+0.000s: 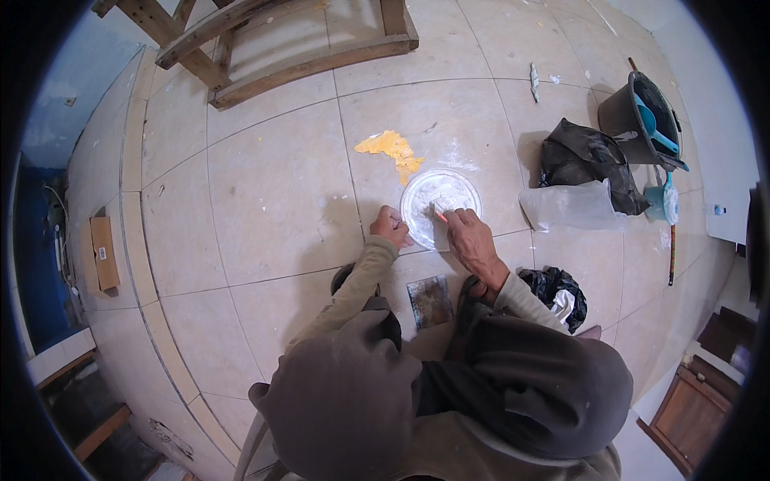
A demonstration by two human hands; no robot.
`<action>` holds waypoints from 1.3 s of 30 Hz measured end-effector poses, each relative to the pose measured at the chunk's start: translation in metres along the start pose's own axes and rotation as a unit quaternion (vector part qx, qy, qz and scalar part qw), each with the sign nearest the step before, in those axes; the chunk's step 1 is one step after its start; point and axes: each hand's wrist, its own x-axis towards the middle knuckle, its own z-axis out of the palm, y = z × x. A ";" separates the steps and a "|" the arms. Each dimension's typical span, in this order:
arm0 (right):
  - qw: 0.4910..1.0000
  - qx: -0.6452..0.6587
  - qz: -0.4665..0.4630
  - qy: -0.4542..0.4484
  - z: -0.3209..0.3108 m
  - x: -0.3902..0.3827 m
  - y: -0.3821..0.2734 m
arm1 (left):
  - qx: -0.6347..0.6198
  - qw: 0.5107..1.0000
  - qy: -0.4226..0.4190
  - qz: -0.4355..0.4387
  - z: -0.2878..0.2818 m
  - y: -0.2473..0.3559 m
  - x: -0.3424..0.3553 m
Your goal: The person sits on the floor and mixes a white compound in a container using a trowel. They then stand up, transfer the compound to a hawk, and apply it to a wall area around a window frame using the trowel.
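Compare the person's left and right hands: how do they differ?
The left hand is at the near-left rim of the round tray, while the right hand is at its right side. The right hand grips a small, partly red tool; no tool shows in the left hand. Both are bare, below long sleeves.

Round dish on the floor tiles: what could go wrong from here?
Spilling: the whitish material might go over the edge if the small tool in the right hand's grip pushes hard.
Slipping: the left hand's grip is only at the near-left side, so the round dish could shift.
Contamination: the yellow-orange patch lies close by, so bits might get in.
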 end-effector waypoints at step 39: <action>0.953 -0.091 -0.229 -0.177 -0.053 0.044 0.049 | 0.030 0.998 -0.034 -0.034 -0.005 0.001 0.011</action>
